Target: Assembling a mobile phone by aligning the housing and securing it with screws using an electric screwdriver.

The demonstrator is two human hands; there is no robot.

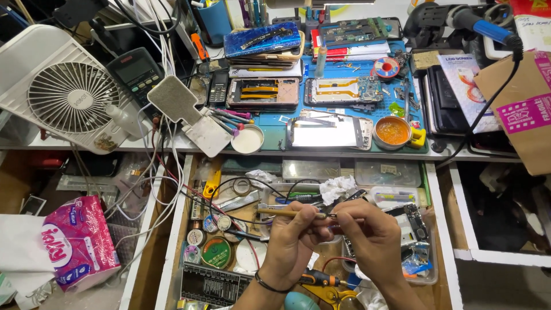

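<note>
Over an open drawer point(172, 229) full of repair tools, my left hand point(295, 238) grips a thin wooden-handled tool point(281, 212) that lies level and points right. My right hand point(373, 235) meets it fingertip to fingertip and pinches the tool's dark metal tip point(332, 215). Whether a small part sits between the fingers is hidden. A black band circles my left wrist point(270, 284). On the bench above lie an opened phone point(327, 135) with a pale back, two more opened phones point(264, 93) and a blue work mat point(275, 135).
A white desk fan point(69, 95) stands at the left, beside a multimeter point(136, 70) and tangled cables point(166, 166). A round orange paste tin point(392, 132), a solder spool point(385, 67) and a blue-handled soldering iron point(482, 26) are on the right. A pink tissue pack point(77, 241) lies lower left.
</note>
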